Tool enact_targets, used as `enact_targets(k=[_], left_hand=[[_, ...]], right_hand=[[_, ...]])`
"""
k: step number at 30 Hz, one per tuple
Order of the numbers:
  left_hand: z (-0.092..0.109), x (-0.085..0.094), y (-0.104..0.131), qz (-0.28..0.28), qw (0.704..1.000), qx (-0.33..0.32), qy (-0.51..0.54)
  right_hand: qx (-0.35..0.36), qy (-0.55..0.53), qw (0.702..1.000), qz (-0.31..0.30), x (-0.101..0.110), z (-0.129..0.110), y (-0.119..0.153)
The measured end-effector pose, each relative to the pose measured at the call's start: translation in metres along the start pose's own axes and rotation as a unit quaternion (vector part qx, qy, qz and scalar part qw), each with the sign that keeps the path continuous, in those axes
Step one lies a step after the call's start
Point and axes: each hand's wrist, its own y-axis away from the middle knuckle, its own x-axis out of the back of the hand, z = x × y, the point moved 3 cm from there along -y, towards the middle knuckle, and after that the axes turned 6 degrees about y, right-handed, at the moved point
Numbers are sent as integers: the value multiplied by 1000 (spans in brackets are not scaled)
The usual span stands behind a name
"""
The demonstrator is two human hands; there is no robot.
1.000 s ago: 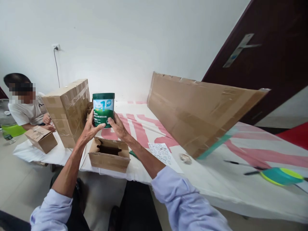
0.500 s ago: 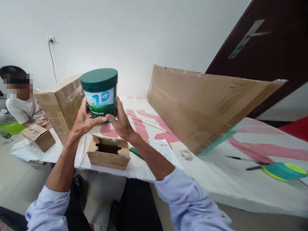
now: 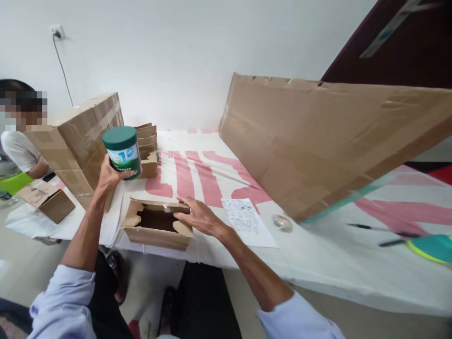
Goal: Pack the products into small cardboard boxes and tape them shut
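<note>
My left hand [image 3: 112, 172] grips the lower part of a dark green lidded canister [image 3: 123, 148] with a blue-and-white label, held upright above the table. Below it, near the table's front edge, stands a small cardboard box [image 3: 157, 238] with its top open and notched inner flaps showing. Over that box's right end reaches my right hand [image 3: 197, 214], fingers stretched out and apart, at or just above the rim; contact is hard to make out. The inside of the box is dark.
Stacked taped cartons [image 3: 76, 141] rise at left, with open boxes [image 3: 148, 141] behind the canister. A smaller carton [image 3: 47, 200] sits front left, near a seated person. A printed sheet [image 3: 249, 223], a tape roll [image 3: 282, 222] and a large cardboard panel [image 3: 300, 146] are to the right.
My right hand has let go of the canister and moved down to the open box. My left hand alone now holds the canister, lower and farther left. The view has shifted slightly.
</note>
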Motion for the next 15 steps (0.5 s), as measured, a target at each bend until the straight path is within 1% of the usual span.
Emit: enact_targets(k=[3,5,7,11,15], left_hand=[[-50,-17,17,-6,997,80,-19],[-79,-30,28,-8,993,110,-32],[-104,-41,35,-4,991,128,-42],[-141,-56,37,5,987,152,-52],[-164,-65,29,6,986,156,-55]], right_hand=[[-14,-17,1000,14,-7,3,4],[-11,-30,999,31,-10,3,3],[-7,-39,998,43,-11,5,3],[-7,-58,996,61,-13,9,8],[13,-94,993,68,-14,9,15]])
